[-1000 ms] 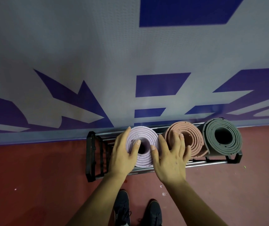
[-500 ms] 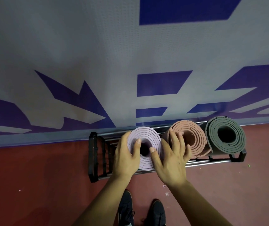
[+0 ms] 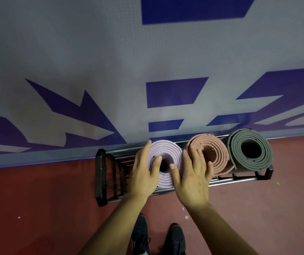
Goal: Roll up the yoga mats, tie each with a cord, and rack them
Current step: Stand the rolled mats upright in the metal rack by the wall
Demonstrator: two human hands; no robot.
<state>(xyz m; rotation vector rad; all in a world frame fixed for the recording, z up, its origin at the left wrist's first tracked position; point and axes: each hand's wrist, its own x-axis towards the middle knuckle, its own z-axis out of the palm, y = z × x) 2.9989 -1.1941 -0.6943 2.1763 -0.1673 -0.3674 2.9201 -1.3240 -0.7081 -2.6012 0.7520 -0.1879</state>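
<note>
Blue-and-white wall banner (image 3: 92, 52) behind, red floor (image 3: 37, 199) below, black rack (image 3: 101, 177) against the wall. Left hand (image 3: 142, 175) lies along the lilac mat (image 3: 167, 150), fingers straight, thumb by its core. Right hand (image 3: 191, 181), fingers spread, half-covers the terracotta mat (image 3: 219, 155). Grey mat (image 3: 250, 150) sits far right. Barely changed from a moment ago. Three rolls racked, two hands, two shoes (image 3: 141, 234).

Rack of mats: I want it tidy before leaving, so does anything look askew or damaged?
The terracotta mat in the middle looks roughest: its coils sit unevenly and its edges are nicked. The lilac mat and grey mat are coiled more evenly. A few scraps lie on the red floor.
</note>
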